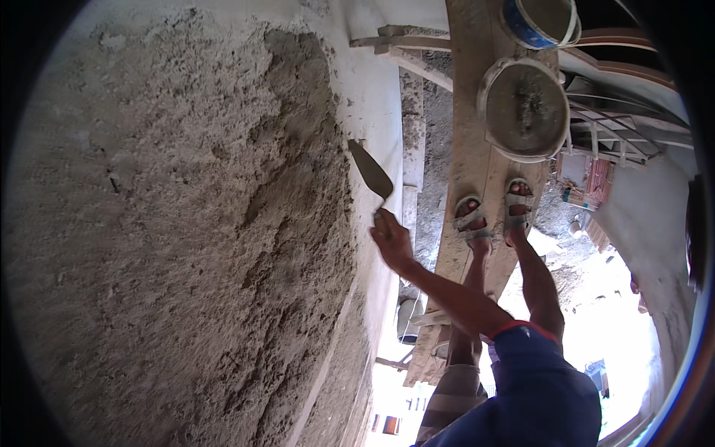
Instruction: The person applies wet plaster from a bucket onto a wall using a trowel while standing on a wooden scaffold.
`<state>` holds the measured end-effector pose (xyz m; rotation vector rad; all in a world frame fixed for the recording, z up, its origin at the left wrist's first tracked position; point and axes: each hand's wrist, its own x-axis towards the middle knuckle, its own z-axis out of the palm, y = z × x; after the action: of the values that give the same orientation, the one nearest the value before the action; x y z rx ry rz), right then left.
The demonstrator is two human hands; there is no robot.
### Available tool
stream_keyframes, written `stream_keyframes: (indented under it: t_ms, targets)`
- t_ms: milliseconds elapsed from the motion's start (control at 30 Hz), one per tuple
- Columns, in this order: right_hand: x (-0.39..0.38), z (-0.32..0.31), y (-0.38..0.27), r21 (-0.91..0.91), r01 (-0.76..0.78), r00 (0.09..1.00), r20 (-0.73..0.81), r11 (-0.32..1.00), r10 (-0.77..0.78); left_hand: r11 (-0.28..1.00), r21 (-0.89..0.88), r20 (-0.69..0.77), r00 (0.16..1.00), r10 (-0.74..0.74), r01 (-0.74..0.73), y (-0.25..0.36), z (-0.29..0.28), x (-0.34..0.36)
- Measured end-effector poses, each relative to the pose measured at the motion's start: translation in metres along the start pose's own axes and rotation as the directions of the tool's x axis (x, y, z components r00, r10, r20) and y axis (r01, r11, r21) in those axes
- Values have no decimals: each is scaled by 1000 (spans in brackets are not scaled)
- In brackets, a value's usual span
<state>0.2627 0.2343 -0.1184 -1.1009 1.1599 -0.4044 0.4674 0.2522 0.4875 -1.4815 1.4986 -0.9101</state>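
My right hand (392, 242) is closed round the handle of a pointed trowel (370, 171). The grey blade reaches up and left from my fist, with its tip near the wall's pale smooth strip. Rough plaster or mortar covers much of the wall (179, 208) on my left, with a darker, wetter-looking patch (298, 134) beside the trowel. My right forearm stretches leftward across my body from a blue sleeve. Nowhere in the picture does my left hand appear.
My sandalled feet stand on a wooden plank (463, 119). Ahead of them sits a round tub (488, 112) holding grey wet mix. Beyond it is a blue and white bucket (521, 30). Wooden bars (417, 67) run between plank and wall. A lower level shows on both sides.
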Motion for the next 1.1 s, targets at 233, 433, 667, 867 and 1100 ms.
stream_keyframes:
  t_ms: [233, 433, 667, 867, 1100]
  targets:
    - [23, -271, -60, -511, -184, 979, -169, 840, 112, 990, 11, 24, 990, -140, 140, 21, -8, 6]
    - [65, -455, -105, -780, -203, 957, -287, 592, -50, 981, 12, -19, 981, -191, 191, 26, -12, 17]
    - [119, -434, -33, -915, 77, 991, 26, 397, -132, 978, 59, -6, 979, -202, 202, 28, -12, 19]
    - [152, -354, -38, -208, -452, 891, -147, 867, 429, 973, 80, -9, 976, -218, 218, 30, -12, 17]
    - [136, -335, -28, 113, -475, 867, -107, 873, 486, 982, 65, -26, 984, -174, 176, 24, -14, 16]
